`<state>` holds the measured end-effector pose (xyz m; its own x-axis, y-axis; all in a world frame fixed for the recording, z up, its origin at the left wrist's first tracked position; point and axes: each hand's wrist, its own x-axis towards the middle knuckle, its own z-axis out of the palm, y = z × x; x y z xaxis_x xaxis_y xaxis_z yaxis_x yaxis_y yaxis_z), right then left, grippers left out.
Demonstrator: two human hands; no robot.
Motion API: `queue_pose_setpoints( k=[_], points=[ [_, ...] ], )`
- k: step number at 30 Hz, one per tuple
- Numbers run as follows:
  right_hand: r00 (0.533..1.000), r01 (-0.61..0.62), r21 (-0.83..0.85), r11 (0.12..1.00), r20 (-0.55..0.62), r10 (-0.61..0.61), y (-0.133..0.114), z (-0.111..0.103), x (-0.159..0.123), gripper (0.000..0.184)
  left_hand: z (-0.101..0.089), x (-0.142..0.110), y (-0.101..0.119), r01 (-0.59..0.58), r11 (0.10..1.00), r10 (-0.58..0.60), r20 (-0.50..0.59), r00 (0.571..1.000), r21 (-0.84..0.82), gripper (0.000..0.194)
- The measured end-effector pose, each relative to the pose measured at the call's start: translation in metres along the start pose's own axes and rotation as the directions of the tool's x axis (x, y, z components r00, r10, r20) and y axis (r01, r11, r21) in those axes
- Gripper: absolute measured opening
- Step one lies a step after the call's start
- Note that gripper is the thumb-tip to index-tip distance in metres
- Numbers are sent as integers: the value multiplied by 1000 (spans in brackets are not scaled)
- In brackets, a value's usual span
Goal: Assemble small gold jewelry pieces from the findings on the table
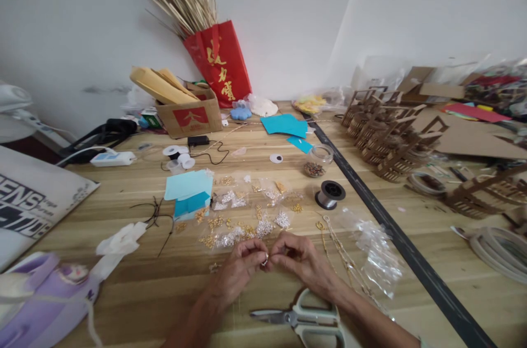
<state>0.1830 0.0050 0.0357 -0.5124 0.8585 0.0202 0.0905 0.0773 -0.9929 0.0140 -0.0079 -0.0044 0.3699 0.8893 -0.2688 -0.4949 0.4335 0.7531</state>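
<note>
My left hand (245, 265) pinches a small shiny silvery piece (264, 260), curved like a ring, between thumb and forefinger. Almost touching it, my right hand (298, 257) has its thumb and fingertips closed together; whatever they hold is too small to make out. Just beyond both hands lie silvery beads (264, 227) and gold-coloured findings (209, 240) in little heaps on clear plastic bags. Scissors (302, 318) with pale handles rest below my right wrist. Gold and silver chains (340, 243) stretch along the table beside my right forearm.
A wire spool (330, 194) and a glass jar (321, 157) of beads stand beyond the chains. Crumpled clear bags (376, 254) lie to the right. Turquoise sheets (189, 186) are at left, near a purple appliance (53, 304). Several brown slatted baskets (395, 156) line the right side.
</note>
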Motion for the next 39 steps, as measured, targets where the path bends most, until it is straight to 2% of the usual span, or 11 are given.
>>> queue_pose_setpoints(
  k=[6, 13, 19, 23, 28, 39],
  points=[
    [997, 72, -140, 987, 11, -71, 1, -3, 0, 21, -1, 0, -1, 0, 998, 0, 9, 1000, -56, 16],
    [988, 76, -116, 990, -126, -91, 9, 3, -1, 21, 1, 3, -3, 63, 971, -76, -48, 996, -229, 20],
    [942, 245, -235, 941, -173, -288, 13, 13, -2, 20, 1, 4, -7, 65, 957, -94, -93, 991, -282, 21],
    [921, 307, -303, 902, -145, -362, 19, 14, -2, 18, 1, 4, -8, 71, 951, -101, -85, 991, -301, 19],
    [922, 313, -376, 872, -102, -374, 26, 12, -1, 16, 1, 4, -8, 74, 958, -92, -54, 994, -276, 17],
    [912, 346, -353, 869, -91, -400, 24, 11, -1, 13, -1, 4, -9, 95, 952, -114, -48, 992, -292, 14]
  ],
)
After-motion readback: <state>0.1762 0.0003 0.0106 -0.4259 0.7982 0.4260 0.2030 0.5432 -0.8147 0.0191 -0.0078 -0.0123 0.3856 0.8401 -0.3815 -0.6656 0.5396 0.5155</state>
